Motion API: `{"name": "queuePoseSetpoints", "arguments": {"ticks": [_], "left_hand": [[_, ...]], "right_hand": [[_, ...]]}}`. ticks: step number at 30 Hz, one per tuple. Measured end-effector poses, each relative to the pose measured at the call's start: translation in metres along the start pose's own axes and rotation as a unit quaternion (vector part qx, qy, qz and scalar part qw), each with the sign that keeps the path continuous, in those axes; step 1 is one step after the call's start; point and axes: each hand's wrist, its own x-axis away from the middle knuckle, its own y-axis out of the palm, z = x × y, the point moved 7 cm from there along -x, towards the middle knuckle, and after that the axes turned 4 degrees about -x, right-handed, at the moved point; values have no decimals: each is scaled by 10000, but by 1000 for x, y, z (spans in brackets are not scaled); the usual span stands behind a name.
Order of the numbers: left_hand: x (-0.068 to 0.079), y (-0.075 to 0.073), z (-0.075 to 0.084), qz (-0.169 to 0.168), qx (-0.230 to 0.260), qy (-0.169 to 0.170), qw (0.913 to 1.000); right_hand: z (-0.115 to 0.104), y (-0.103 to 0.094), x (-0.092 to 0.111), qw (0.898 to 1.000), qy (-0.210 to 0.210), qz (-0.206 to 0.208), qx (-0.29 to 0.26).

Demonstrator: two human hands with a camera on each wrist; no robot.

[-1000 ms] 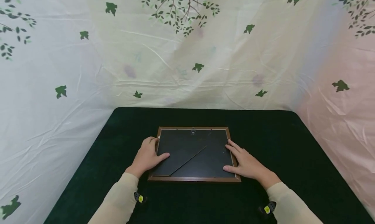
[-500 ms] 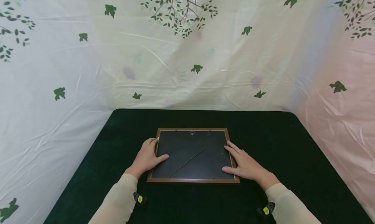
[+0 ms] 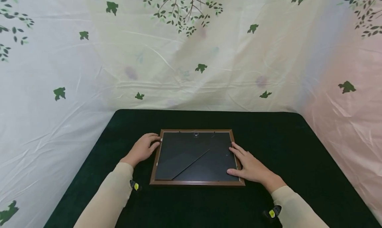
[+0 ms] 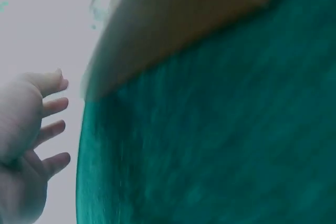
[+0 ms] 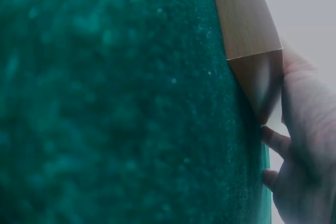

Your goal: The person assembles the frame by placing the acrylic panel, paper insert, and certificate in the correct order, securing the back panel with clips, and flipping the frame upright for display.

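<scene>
Uneven pressure could swivel the frame (image 3: 206,165): your left fingers (image 3: 153,138), loosely bent, merely touch its left edge; right fingers (image 3: 237,152), spread, its right.

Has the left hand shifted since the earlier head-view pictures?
Yes. Against the far left corner of the table, the left hand has moved left and slightly forward, its thumb now off the black backing.

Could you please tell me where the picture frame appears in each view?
Head: picture frame below centre, dark back facing up.
Left wrist: blurred brown edge, top middle.
Right wrist: upper right, a brown corner showing.
Shared landmark: the green surface under it.
</scene>
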Motion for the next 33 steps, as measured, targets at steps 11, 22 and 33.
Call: {"name": "queuePoseSetpoints", "arguments": {"ticks": [11,22,33], "left_hand": [[-29,0,-13,-691,-583,477,9948],[-36,-3,-10,-977,-713,369,9920],[-39,-4,-10,-954,-669,425,9923]], "right_hand": [[1,0,1,10000,-20,42,4],[2,-1,1,10000,25,11,-30],[2,0,-1,10000,93,-20,-2]]}}
